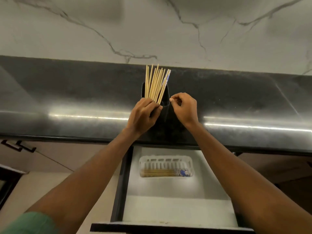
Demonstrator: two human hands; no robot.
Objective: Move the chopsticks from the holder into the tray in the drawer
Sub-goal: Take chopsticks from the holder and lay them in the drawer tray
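Note:
Several pale wooden chopsticks (156,82), one in a clear wrapper with blue print, fan upward out of a black holder (166,114) on the dark countertop. My left hand (143,115) is wrapped around the bundle at the holder's rim. My right hand (184,108) pinches the holder's right top edge between thumb and fingers. Below, in the open drawer, a white slotted tray (166,160) holds several chopsticks (160,173) lying flat, with a blue-printed wrapper at their right end.
The black countertop (236,102) runs across the view under a marble wall (152,31). The white drawer (177,208) stands pulled out beneath the holder. A cabinet handle (18,146) shows at left. A green sleeve (32,223) sits at bottom left.

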